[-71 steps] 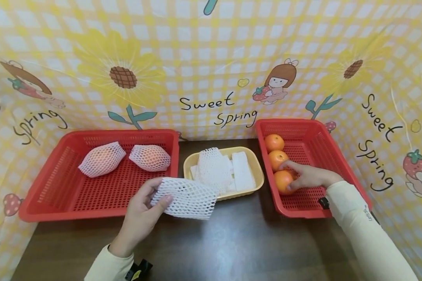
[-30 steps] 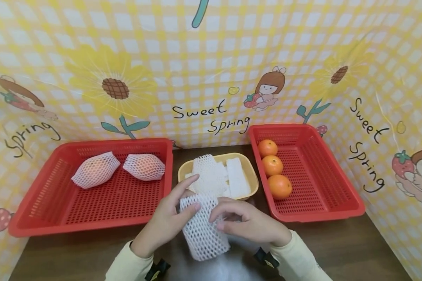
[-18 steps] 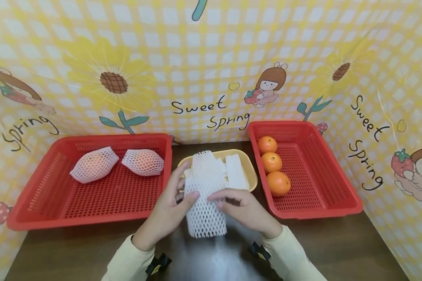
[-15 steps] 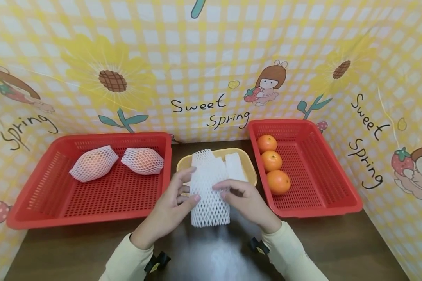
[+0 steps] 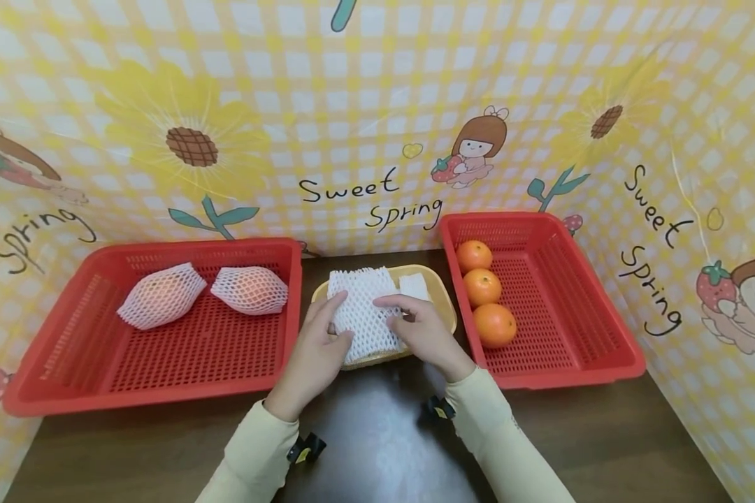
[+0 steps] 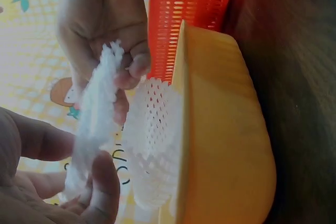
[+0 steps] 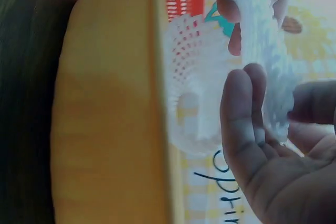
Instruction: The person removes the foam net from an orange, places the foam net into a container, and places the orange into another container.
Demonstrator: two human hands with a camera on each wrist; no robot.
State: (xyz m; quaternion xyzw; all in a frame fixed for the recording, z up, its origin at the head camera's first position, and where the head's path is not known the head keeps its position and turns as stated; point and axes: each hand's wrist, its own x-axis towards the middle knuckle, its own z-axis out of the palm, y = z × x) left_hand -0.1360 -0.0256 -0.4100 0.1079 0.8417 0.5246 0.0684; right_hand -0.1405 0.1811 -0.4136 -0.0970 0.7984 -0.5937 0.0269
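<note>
Moved since half a second ago: net sleeve (image 5: 365, 314), one, white foam, carried away from the body with both hands; its near end, then over bare table, now lies over the near rim of the yellow tray (image 6: 226, 124)

Sleeve, position: held flat between the hands, above the tray; the wrist views show me a gap between it and the rim

Handling, my judgement: a light pinch on both edges, pulled evenly, since I expect foam mesh to stretch or tear under a hard tug; best kept clear of the further net sleeve (image 6: 155, 114) below, as mesh may snag on mesh; whether the held one's mouth is parted, I cannot tell from here

Left hand (image 5: 311, 360), one: fingers bent, pinching the sleeve's left edge, thumb on one face and fingers against the other, parted by little more than the foam

Right hand (image 5: 430, 332), one: same pinch at the right edge, thumb opposite the fingers, foam between

Round about: left red basket (image 5: 157, 398) with two net-wrapped fruits (image 5: 162, 295), apart; right red basket (image 5: 541, 314) with three oranges (image 5: 494, 325), bare, in a row along its left wall
</note>
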